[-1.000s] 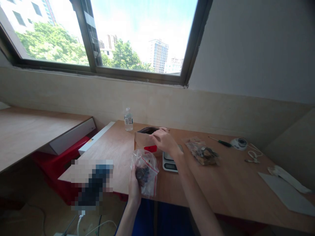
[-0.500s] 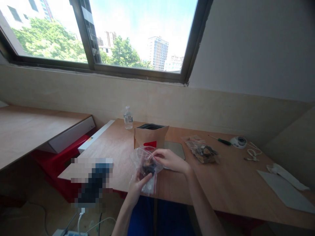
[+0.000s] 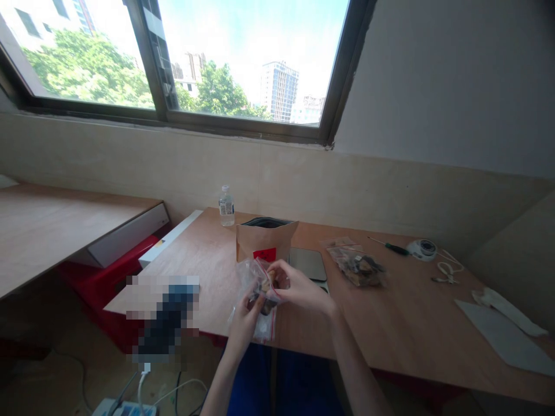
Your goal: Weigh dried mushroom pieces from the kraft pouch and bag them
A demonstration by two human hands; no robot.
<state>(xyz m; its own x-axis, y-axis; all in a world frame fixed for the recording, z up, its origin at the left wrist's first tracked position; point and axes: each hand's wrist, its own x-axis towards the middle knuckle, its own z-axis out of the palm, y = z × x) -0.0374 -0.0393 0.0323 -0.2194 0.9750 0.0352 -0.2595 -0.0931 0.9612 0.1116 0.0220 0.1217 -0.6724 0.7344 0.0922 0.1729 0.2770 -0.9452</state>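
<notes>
Between my hands is a clear zip bag [image 3: 266,286] with a red seal line, holding brown and dark dried pieces too small to name. My left hand [image 3: 246,315] grips its lower left side, thumb and fingers closed on the plastic. My right hand [image 3: 295,282] pinches the bag near its upper right edge. Below it, more clear zip bags [image 3: 264,329] with a red strip lie at the table's front edge. Just behind stands an open brown paper pouch [image 3: 255,237] with a red label. To its right lies a flat grey scale-like plate [image 3: 309,263], partly hidden by my right hand.
A filled zip bag [image 3: 359,268] lies right of centre. Beyond it are a screwdriver [image 3: 394,248], a white dome camera [image 3: 422,249] and its cable [image 3: 448,271]. A water bottle [image 3: 226,208] stands at the back left. White sheets [image 3: 503,335] rest at the right edge.
The bag's contents have shifted and show more plainly. My right hand has moved slightly lower around the bag's side, and my left fingers have closed in higher on it.
</notes>
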